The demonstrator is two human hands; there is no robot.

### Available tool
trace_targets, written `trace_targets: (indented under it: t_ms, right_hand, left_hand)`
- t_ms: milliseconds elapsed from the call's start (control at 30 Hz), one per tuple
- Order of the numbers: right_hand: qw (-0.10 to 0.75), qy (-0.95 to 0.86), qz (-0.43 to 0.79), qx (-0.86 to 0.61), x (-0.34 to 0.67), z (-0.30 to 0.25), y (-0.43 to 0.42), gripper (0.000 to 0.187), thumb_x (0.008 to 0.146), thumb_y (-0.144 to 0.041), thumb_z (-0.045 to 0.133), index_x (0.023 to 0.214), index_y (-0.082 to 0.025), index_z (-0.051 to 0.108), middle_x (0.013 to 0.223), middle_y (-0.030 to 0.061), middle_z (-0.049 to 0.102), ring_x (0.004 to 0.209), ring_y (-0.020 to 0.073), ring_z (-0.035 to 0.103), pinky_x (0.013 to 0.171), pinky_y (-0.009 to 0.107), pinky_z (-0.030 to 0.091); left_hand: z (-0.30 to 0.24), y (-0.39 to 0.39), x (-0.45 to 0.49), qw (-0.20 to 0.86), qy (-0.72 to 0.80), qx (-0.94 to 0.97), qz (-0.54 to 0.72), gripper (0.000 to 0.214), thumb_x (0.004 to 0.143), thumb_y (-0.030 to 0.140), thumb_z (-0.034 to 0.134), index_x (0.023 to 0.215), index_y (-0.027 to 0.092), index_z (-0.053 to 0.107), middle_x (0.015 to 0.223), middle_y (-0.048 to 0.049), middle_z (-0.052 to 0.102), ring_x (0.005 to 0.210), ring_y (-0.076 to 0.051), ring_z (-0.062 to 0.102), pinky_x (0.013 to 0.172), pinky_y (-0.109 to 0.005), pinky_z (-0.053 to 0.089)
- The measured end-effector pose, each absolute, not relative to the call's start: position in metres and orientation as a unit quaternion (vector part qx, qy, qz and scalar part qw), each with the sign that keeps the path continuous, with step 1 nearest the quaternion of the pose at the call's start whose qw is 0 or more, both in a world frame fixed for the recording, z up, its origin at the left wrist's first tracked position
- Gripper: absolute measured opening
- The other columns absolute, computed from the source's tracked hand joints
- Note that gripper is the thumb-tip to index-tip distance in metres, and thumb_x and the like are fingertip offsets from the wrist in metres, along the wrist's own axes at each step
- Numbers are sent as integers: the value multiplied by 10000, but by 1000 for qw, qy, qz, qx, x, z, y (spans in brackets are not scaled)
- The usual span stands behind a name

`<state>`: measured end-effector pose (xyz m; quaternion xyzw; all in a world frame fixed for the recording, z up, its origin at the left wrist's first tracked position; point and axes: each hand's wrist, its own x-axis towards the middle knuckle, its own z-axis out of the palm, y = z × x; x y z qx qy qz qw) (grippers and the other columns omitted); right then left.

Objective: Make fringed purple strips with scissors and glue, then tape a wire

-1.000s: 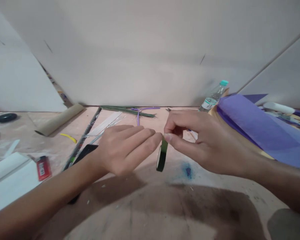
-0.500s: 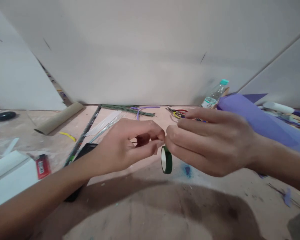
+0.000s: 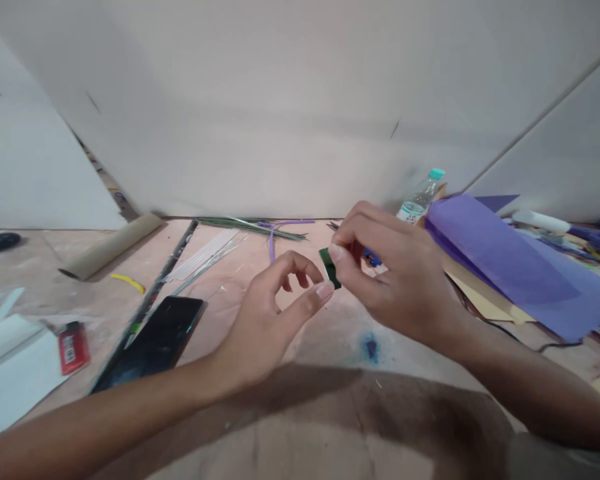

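Note:
A small roll of green tape point(image 3: 333, 272) is held up between my two hands, over the middle of the work surface. My left hand point(image 3: 283, 303) has its thumb and fingertips on the roll's left and lower side. My right hand point(image 3: 387, 267) pinches the upper right of the roll, or the tape end there, between thumb and index finger. Fingers cover part of the roll. Beyond the hands lie a bundle of green stems point(image 3: 250, 225) and a purple strip point(image 3: 272, 243). Pliers behind my right hand are mostly hidden.
At left are a black phone point(image 3: 153, 340), a red lighter point(image 3: 73, 348), a cardboard tube point(image 3: 113, 247) and white paper point(image 3: 15, 373). Purple sheets point(image 3: 500, 260) and a plastic bottle point(image 3: 420, 198) are at right. A pale panel point(image 3: 280, 113) rises behind. A blue stain point(image 3: 371, 347) marks the surface.
The tape roll, which hung below the pinched fingertips, is now up between the hands. My right hand has turned and pinches its upper edge. My left hand has moved to its lower side.

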<state>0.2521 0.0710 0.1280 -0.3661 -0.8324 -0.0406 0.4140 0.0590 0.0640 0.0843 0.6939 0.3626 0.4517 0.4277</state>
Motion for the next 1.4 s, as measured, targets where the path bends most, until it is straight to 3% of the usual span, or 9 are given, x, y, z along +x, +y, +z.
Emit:
trace_targets:
  t_ms: [200, 400, 633, 767, 933, 1067, 1300, 1400]
  right_hand:
    - [480, -805, -13, -348, 237, 109, 71, 190, 919, -73, 537, 818, -233, 524, 756, -15, 543, 678, 152, 506, 644, 308, 398]
    - [486, -801, -9, -348, 234, 107, 74, 192, 912, -59, 546, 823, -229, 535, 756, -20, 539, 668, 146, 507, 639, 302, 394]
    - [508, -779, 6, -368, 233, 106, 84, 209, 939, -76, 569, 797, -225, 535, 750, -26, 553, 655, 133, 495, 620, 280, 395]
    - [526, -762, 15, -377, 234, 107, 88, 204, 933, -88, 588, 789, -226, 544, 776, -12, 562, 660, 139, 497, 612, 284, 404]
    - [556, -737, 71, -377, 221, 103, 82, 241, 989, -120, 580, 779, -228, 531, 729, -24, 547, 643, 137, 554, 597, 276, 447]
    - [576, -729, 79, -362, 210, 97, 76, 237, 1026, -146, 570, 808, -230, 528, 740, -23, 557, 680, 143, 561, 626, 280, 459]
    - [555, -758, -9, -342, 221, 87, 91, 173, 1036, -147, 581, 886, -233, 564, 814, 11, 587, 733, 177, 542, 682, 331, 426]
    - [527, -780, -46, -334, 230, 86, 99, 162, 1033, -138, 580, 901, -231, 565, 839, 24, 588, 736, 186, 540, 699, 342, 425]
  left_hand:
    - [77, 71, 62, 496, 374, 616, 484, 418, 911, 571, 826, 920, 232, 581, 899, -5, 645, 882, -215, 642, 823, -356, 506]
    - [70, 75, 63, 535, 366, 568, 507, 517, 817, 500, 944, 1071, 258, 566, 972, 0, 692, 1030, -240, 682, 964, -388, 489]
    - [64, 80, 64, 614, 307, 549, 476, 354, 951, 441, 826, 1106, 249, 572, 775, 6, 755, 737, -199, 722, 750, -344, 571]
    - [62, 82, 63, 584, 307, 545, 517, 261, 962, 406, 815, 1084, 255, 640, 719, 35, 684, 625, -145, 586, 589, -266, 481]
    - [62, 84, 57, 500, 321, 557, 581, 186, 966, 425, 807, 1043, 263, 758, 1089, -48, 773, 1036, -225, 696, 954, -387, 570]
    - [65, 89, 53, 444, 340, 577, 595, 226, 976, 441, 802, 1110, 260, 782, 1162, -64, 787, 1136, -259, 690, 1017, -417, 545]
    - [67, 94, 50, 391, 366, 601, 593, 202, 966, 430, 817, 878, 250, 792, 906, -14, 780, 896, -217, 655, 806, -365, 489]
    - [63, 98, 51, 413, 361, 605, 577, 209, 966, 453, 818, 939, 247, 793, 884, -12, 754, 798, -194, 625, 719, -346, 471]
